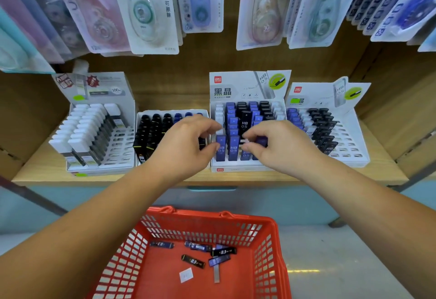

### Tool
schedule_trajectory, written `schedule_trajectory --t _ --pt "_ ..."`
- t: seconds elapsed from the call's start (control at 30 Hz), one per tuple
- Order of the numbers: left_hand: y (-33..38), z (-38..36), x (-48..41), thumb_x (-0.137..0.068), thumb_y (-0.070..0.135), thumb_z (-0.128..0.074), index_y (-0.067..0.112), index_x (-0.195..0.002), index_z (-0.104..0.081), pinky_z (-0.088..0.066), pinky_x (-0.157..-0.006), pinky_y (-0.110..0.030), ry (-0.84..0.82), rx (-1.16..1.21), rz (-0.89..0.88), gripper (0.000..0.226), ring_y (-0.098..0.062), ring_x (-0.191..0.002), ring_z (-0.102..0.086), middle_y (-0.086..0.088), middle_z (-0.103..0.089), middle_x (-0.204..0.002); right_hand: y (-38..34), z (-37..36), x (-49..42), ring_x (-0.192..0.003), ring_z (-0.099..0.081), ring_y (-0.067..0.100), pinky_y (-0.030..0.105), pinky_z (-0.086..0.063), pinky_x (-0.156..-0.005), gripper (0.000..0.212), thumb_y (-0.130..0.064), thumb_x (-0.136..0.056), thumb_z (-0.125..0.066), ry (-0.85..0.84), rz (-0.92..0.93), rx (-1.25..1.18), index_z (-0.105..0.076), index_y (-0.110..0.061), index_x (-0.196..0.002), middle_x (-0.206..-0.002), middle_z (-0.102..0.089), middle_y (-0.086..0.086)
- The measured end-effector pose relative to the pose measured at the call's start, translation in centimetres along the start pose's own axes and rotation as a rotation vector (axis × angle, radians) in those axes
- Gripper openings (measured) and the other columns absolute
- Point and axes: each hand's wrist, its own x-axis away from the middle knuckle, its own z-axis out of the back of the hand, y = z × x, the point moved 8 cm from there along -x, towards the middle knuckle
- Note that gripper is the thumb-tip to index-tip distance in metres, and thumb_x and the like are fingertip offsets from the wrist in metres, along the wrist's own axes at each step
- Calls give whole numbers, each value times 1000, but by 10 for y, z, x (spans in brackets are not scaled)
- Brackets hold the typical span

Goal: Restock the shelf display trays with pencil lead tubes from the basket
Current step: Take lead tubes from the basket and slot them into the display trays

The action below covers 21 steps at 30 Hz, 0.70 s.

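Observation:
A red mesh basket (269,251) sits low in front of me, with several black and blue lead tubes (223,252) loose on its floor. On the wooden shelf stands the middle display tray (238,169), holding rows of blue, black and white tubes. My right hand (280,147) pinches a blue lead tube (262,141) over the tray's front right slots. My left hand (186,143) hovers at the tray's left edge with curled fingers, its thumb touching the front-left blue tube (221,148); whether it grips that tube is unclear.
Three more trays line the shelf: white-capped tubes (94,133) at left, black tubes (153,131) beside them, mixed tubes (330,133) at right. Correction-tape blister packs (146,15) hang overhead. A paper slip (186,275) lies in the basket.

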Motion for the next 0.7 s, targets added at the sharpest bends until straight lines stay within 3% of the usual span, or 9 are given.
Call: schedule_trajectory --t 0.13,0.23,0.33,0.47,0.6,0.7 --pt "9 24 25 -86 10 -78 15 -106 -73 -44 -74 -9 113 8 -39 21 -11 -77 -61 7 -64 -86 -23 16 22 -88 -61 11 42 -55 -80 12 -43 -92 -69 102 85 -26 -74 -32 -94 -90 -63 -15" --pt "-1 18 64 -88 11 -75 18 -97 -72 -47 -67 -15 92 91 60 12 -11 -71 -62 10 -65 -77 -43 1 53 -88 -61 9 41 -54 -77 21 -52 -90 -61 48 119 -25 -72 -33 -91 -91 -62 -13" --pt "-34 -28 108 -90 19 -73 23 -92 -72 -50 -66 -22 -160 76 214 5 -6 -69 -62 13 -66 -73 -46 -56 85 -86 -66 3 40 -56 -79 38 -64 -79 -49 -171 48 -115 -72 -34 -87 -85 -70 -19" --pt "-102 -107 185 -85 18 -68 18 -85 -76 -55 -74 -31 -451 16 416 8 -20 -80 -71 2 -75 -81 -21 -171 120 -77 -67 7 39 -57 -78 23 -50 -83 -68 -500 -76 -127 -71 -28 -86 -78 -71 -12" --pt "-166 -175 263 -74 31 -52 17 -84 -75 -56 -80 -35 -618 6 629 29 -29 -91 -72 -6 -78 -89 21 -269 134 -79 -69 17 40 -56 -75 22 -46 -84 -67 -581 -197 -110 -70 -24 -86 -81 -73 -4" --pt "-200 -213 305 -83 27 -56 17 -93 -75 -56 -84 -35 -654 0 740 23 -30 -100 -71 -8 -77 -101 50 -334 148 -74 -67 19 36 -53 -70 26 -37 -89 -72 -509 -430 -227 -65 -20 -71 -71 -69 -3"
